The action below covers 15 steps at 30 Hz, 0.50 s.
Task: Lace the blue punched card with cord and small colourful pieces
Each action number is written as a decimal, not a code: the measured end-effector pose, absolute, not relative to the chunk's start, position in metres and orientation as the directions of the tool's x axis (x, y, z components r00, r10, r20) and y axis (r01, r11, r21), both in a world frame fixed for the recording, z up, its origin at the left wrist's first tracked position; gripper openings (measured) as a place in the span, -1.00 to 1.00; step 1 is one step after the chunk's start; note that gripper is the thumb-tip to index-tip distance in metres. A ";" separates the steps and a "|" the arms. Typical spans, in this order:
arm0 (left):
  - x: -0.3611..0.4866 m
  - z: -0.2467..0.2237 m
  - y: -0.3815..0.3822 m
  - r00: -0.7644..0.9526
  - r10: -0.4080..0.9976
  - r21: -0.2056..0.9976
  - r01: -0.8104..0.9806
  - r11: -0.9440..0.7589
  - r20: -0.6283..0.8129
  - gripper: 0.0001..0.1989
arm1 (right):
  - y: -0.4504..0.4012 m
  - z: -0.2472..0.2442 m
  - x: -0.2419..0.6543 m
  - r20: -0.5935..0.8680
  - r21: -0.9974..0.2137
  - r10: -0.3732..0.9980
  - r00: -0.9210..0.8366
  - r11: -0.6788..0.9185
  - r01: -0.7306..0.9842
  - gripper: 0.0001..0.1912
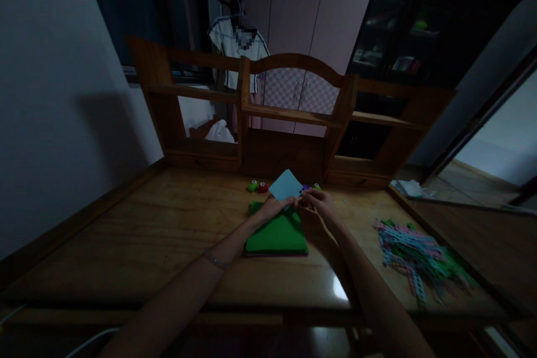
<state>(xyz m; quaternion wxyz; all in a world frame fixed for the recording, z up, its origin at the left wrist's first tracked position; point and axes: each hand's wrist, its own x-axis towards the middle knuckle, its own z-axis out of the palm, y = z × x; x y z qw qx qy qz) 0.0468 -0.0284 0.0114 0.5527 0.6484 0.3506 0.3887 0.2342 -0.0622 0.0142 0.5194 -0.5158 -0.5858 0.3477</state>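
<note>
A light blue sheet of paper [286,185] is raised above the desk with one corner pointing up. My left hand [277,208] is closed on its lower edge, thumb across the front. At the sheet's right corner, the fingers of my right hand [314,199] are pinched together; what they grip is too small and dark to make out. Beneath my left hand lies a stack of green sheets [277,235], with a thin pinkish layer at its bottom edge. Just behind the hands are small toy-like items with eyes: a green one [253,185], a red one [263,187] and a partly hidden purple one [306,187].
Another green item [316,185] sits behind my right hand. A loose heap of punched paper strips [413,254], blue, pink and green, covers the desk's right side. A wooden shelf unit [289,114] rises along the back edge of the wooden desk [176,218].
</note>
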 end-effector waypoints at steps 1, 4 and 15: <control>0.047 0.010 -0.027 0.456 0.881 0.988 0.022 -0.152 0.125 -0.67 | -0.062 0.014 0.234 0.250 -0.944 0.966 0.070 0.227 0.240 -0.72; 0.047 0.005 -0.023 0.457 0.878 0.986 0.017 -0.168 0.142 -0.68 | -0.061 0.012 0.234 0.245 -0.948 0.966 0.078 0.221 0.231 -0.73; 0.048 0.015 -0.030 0.430 0.892 0.984 0.034 -0.173 0.142 -0.71 | -0.063 0.015 0.233 0.251 -0.950 0.965 0.077 0.230 0.212 -0.74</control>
